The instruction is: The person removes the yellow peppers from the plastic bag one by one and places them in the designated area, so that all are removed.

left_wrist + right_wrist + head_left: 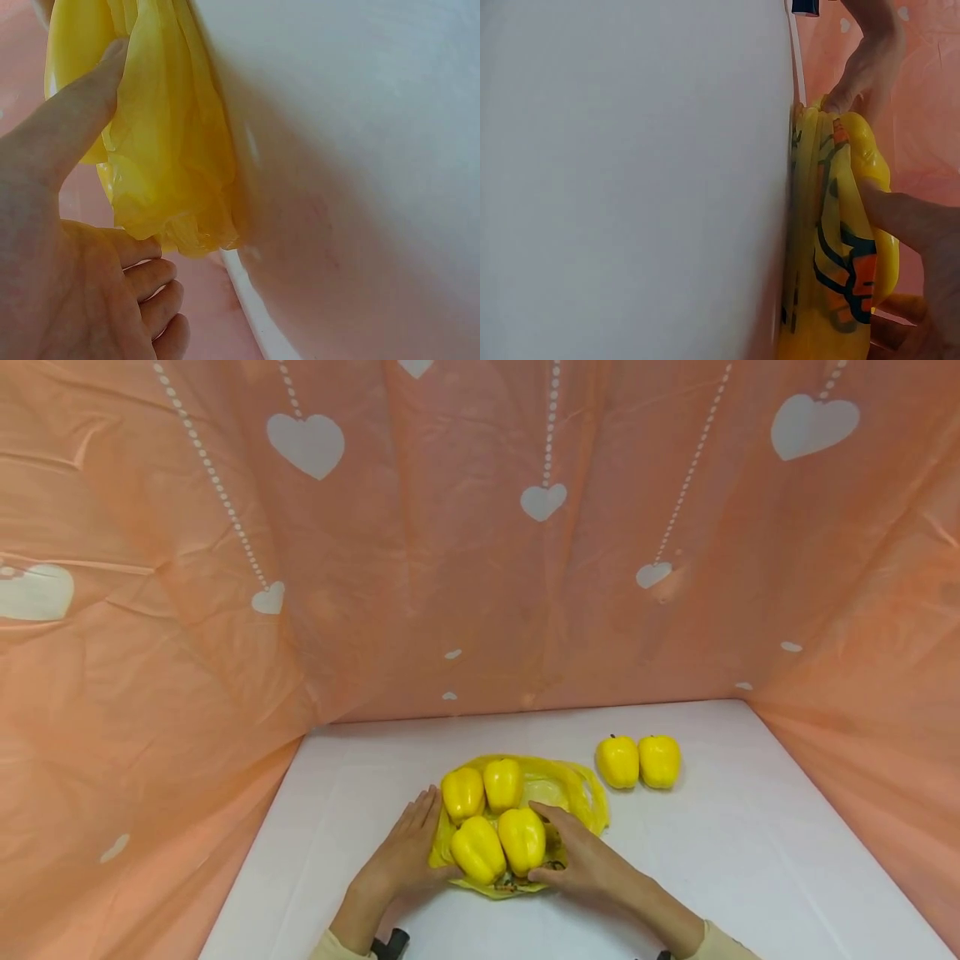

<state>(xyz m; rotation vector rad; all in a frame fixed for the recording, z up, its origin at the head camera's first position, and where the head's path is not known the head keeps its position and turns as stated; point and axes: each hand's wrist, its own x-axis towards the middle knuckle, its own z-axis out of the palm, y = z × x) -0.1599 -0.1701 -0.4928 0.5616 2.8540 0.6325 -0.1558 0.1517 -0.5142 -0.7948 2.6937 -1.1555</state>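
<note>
Several yellow bell peppers (477, 850) lie together on a thin yellow plastic bag (596, 802) on the white table. My left hand (408, 845) rests along the bag's left side, its fingers straight. In the left wrist view, that thumb (82, 112) lies against the bag's crumpled edge (169, 150). With thumb and fingers, my right hand (588, 856) grips the near right bell pepper (522, 842) in the group. Dark and orange print shows on the bag (840, 255) in the right wrist view, where the right thumb (900, 214) touches near its upper edge.
Two more yellow bell peppers (618, 762) stand side by side at the back right of the white table (720, 860). A pink-orange sheet with white hearts (480, 568) hangs behind and along both sides.
</note>
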